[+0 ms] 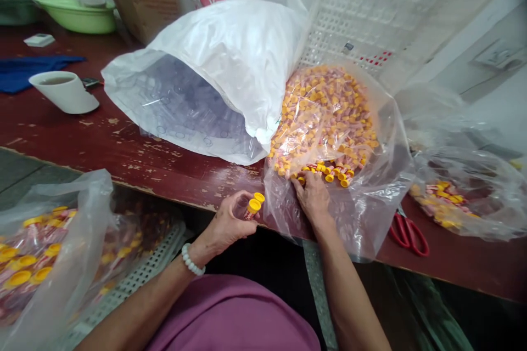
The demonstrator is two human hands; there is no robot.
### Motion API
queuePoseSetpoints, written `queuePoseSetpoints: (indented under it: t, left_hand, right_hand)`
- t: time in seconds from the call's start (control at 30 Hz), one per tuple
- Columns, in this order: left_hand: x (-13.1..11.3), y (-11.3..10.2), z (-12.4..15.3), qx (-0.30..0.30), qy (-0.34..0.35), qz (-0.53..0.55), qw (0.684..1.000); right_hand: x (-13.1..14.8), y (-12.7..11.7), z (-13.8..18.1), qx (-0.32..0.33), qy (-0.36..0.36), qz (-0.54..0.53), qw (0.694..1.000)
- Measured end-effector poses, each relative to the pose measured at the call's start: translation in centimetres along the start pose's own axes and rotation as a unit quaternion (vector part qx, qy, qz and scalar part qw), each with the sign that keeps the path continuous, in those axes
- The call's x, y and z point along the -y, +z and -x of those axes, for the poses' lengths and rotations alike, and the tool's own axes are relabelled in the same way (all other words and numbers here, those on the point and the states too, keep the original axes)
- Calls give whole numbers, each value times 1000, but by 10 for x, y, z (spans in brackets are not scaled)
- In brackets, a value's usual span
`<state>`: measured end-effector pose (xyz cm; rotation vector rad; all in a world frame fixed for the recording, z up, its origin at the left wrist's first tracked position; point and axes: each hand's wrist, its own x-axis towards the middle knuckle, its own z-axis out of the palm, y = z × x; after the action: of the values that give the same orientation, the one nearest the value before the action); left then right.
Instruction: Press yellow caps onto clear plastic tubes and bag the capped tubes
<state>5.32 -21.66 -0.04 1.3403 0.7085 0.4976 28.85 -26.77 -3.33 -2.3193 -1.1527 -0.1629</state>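
Note:
My left hand (228,220) is closed round a clear plastic tube (240,208). At its end show two small tubes with yellow caps (254,206) and pink-and-white printed bodies. Whether these sit inside the clear plastic I cannot tell. My right hand (313,197) reaches into the mouth of a clear bag (395,159), thumb and fingers pinched at a yellow-capped tube (302,180). A heap of the same small tubes (329,115) fills this bag. Left of it, a large white sack (242,38) lies open towards me, holding many clear plastic tubes (185,104).
Red scissors (409,235) lie right of the bag, near another clear bag (494,203) of capped tubes. A white cup (68,96) of dark liquid stands at left. Below the table's edge, a bag of larger yellow-capped tubes (28,263) sits by a white plastic basket (135,279).

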Motion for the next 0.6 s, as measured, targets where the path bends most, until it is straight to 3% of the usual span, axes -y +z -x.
queuePoseSetpoints:
  t: [0.13, 0.23, 0.33, 0.47, 0.6]
  left_hand:
    - [7, 2, -3, 3, 86, -79, 993]
    - [7, 0, -3, 21, 105, -127, 986]
    - [2, 1, -1, 53, 114, -181, 975]
    - [-6, 5, 3, 84, 132, -268, 951]
    - [-9, 6, 4, 83, 141, -292, 942]
  right_hand:
    - [1, -13, 7, -25, 18, -3, 1000]
    - [18, -41, 26, -17, 0, -126, 992]
    - [47, -70, 49, 65, -127, -270, 952]
    - [74, -90, 64, 127, -293, -253, 913]
    - [75, -92, 64, 159, -306, -233, 909]
